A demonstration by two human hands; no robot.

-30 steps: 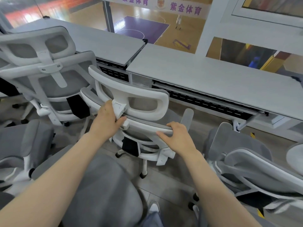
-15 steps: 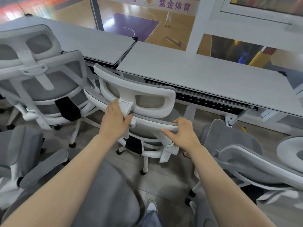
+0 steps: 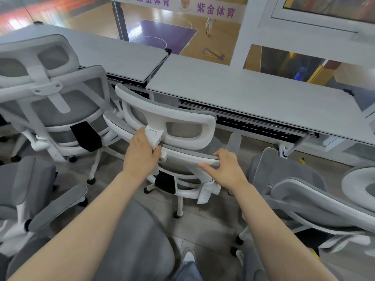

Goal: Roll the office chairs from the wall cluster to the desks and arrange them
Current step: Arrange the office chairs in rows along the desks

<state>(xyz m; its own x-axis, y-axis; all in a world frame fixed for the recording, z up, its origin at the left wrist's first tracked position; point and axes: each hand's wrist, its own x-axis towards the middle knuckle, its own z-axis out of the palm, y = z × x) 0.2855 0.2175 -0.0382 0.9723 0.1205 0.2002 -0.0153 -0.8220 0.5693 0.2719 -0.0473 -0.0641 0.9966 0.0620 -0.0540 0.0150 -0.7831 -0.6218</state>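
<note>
A white-framed office chair [image 3: 182, 126] with grey mesh faces the long grey desk [image 3: 243, 92], its headrest close to the desk's front edge. My left hand [image 3: 142, 153] grips the bracket under the headrest. My right hand [image 3: 225, 167] grips the top rim of the backrest, fingers curled over it. A second chair of the same kind [image 3: 60, 98] stands to the left, against the neighbouring desk [image 3: 113, 49].
Grey chair seats crowd the foreground: one just below my arms [image 3: 138, 240], one at the left [image 3: 26, 185], another at the right [image 3: 304, 189]. The floor is grey tile. Behind the desks a glass wall overlooks a basketball court.
The chair in my hands has rolled a little forward and right toward the desk. Both hands keep the same hold on it.
</note>
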